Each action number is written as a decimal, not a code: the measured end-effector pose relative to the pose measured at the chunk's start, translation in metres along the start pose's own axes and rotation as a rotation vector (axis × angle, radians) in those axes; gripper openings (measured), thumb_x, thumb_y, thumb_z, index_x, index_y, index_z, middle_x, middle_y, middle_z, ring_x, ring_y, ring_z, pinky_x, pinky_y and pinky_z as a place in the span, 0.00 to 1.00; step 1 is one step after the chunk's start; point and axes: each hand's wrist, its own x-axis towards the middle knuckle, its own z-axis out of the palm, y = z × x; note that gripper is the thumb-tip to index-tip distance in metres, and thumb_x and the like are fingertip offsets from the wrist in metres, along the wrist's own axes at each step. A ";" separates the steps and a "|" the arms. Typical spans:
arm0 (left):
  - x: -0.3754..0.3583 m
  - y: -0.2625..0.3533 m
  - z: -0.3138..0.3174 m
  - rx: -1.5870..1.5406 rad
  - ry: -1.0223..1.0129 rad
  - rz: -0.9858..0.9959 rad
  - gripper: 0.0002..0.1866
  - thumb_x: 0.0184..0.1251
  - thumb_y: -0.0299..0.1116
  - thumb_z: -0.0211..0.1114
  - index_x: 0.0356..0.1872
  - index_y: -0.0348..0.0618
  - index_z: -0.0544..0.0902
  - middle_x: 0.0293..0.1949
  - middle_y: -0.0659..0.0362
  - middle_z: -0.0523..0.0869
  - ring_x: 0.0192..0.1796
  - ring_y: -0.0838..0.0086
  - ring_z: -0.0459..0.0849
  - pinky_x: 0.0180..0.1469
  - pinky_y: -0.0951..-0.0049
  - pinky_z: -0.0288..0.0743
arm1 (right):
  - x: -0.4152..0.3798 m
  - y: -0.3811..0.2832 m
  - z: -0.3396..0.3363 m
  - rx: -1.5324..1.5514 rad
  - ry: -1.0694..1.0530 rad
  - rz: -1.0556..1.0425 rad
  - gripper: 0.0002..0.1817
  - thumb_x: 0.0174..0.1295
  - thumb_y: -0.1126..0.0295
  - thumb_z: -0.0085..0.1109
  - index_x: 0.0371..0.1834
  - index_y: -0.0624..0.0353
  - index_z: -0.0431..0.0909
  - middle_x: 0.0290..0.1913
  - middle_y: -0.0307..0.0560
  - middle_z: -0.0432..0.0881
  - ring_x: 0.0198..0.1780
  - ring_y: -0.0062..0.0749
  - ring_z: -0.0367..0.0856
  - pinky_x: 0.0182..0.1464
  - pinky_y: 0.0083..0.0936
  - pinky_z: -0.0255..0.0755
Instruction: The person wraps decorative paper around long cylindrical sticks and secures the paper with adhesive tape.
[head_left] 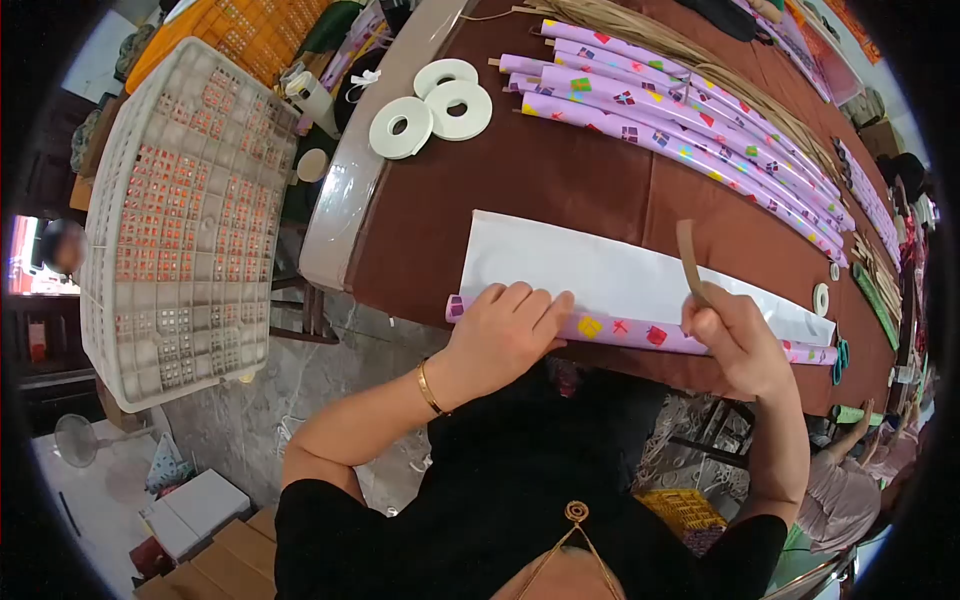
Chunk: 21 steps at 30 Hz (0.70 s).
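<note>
At the near edge of the brown table (560,180), your left hand (505,335) lies flat, fingers together and stretched out, pressing on the rolled part of a sheet of purple gift paper (620,328). The white underside of the sheet (600,270) is spread out flat beyond your fingertips, away from you. Your right hand (735,345) is closed around a thin brown strip (689,262), fingers pinched on its lower end; the strip stands up over the paper near the roll's right half.

Step in hand, by my reading: rolling the paper into a tube, with the roll begun at the edge nearest you and most of the sheet not yet taken up. The next move calls for even pressure along the whole roll, so it does not skew toward one end, and for the strip to stay clear of the fold.

Farther up the table lie finished purple tubes (680,120) side by side, a bundle of thin sticks (650,30) behind them, and three white tape rolls (440,100) near the left corner. A white plastic crate (180,210) stands off the table's left end.
</note>
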 end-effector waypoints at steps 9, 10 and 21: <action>0.002 0.002 -0.007 -0.155 0.145 -0.072 0.24 0.52 0.37 0.73 0.50 0.41 0.77 0.45 0.55 0.79 0.45 0.65 0.79 0.49 0.65 0.73 | 0.074 -0.007 0.042 -0.105 -0.209 -0.280 0.12 0.70 0.68 0.49 0.31 0.62 0.75 0.22 0.47 0.76 0.24 0.35 0.75 0.30 0.29 0.69; 0.002 0.003 -0.008 -0.396 0.238 -0.213 0.25 0.55 0.32 0.72 0.54 0.40 0.74 0.47 0.54 0.78 0.47 0.66 0.79 0.50 0.66 0.73 | 0.081 -0.008 0.043 -0.075 -0.292 -0.245 0.11 0.69 0.69 0.50 0.30 0.63 0.75 0.23 0.47 0.78 0.25 0.37 0.77 0.31 0.29 0.70; 0.004 -0.015 -0.015 -1.132 0.330 -0.650 0.19 0.63 0.20 0.65 0.54 0.38 0.73 0.42 0.60 0.82 0.45 0.82 0.79 0.45 0.82 0.73 | 0.104 0.011 0.056 0.040 -0.290 -0.207 0.08 0.62 0.70 0.59 0.34 0.65 0.80 0.25 0.48 0.81 0.27 0.31 0.79 0.31 0.27 0.71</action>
